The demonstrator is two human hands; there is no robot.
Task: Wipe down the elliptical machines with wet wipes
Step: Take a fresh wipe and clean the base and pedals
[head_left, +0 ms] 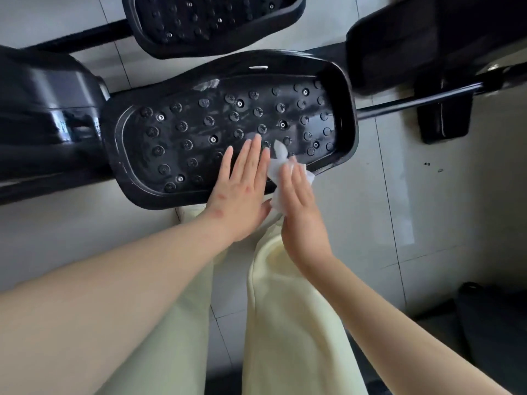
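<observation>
One glossy black housing (42, 115) sat at the far left, with the near pedal (199, 138) just beside it, its tread wet and shiny. My left hand (242, 189) lay flat over the pedal's near rim, fingers straight and holding nothing. The wet wipe (278, 169) was bunched between it and my right hand (299, 206), whose straight fingers pressed on it (thumb hidden). To do this well, I judged, the wipe needed spreading flat, then working around every stud and along the rim. Counted: two pedals, the far pedal (214, 21) included; one wipe; two hands.
</observation>
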